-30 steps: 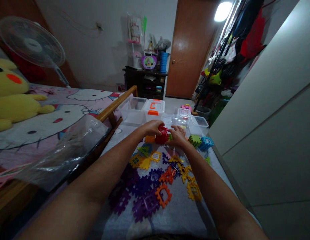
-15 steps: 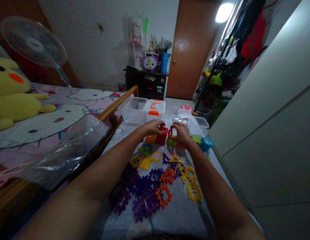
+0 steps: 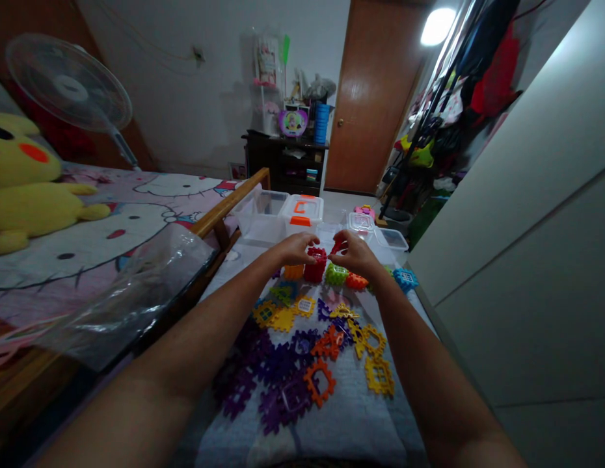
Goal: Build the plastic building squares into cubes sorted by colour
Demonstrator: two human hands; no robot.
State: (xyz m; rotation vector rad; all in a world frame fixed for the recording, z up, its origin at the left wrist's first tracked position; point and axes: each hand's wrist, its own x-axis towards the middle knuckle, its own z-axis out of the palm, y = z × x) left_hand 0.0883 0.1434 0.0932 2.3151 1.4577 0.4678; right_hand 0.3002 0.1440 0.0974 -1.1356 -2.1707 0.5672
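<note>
A stack of red toothed building pieces (image 3: 314, 269) stands on the cloth, with the fingers of my left hand (image 3: 298, 247) closed around its upper left side. Just to the right, my right hand (image 3: 354, 254) pinches a single red building piece (image 3: 337, 247), held apart from the stack and seen nearly edge-on. Below that hand lie green building pieces (image 3: 336, 274) and an orange-red group (image 3: 356, 281). An orange group (image 3: 293, 271) sits left of the red stack. Nearer me, purple pieces (image 3: 285, 398), yellow pieces (image 3: 379, 375) and orange pieces (image 3: 319, 382) lie loose.
Clear plastic boxes stand behind my hands, among them a lidded box with an orange handle (image 3: 303, 209). A wooden rail (image 3: 229, 205) runs along the left, beside a clear plastic bag (image 3: 136, 292). Blue pieces (image 3: 404, 279) lie at the right edge, near a pale cabinet (image 3: 522, 247).
My right hand has drawn slightly up and turned the red piece from facing me to nearly edge-on. My left hand stays at the red stack.
</note>
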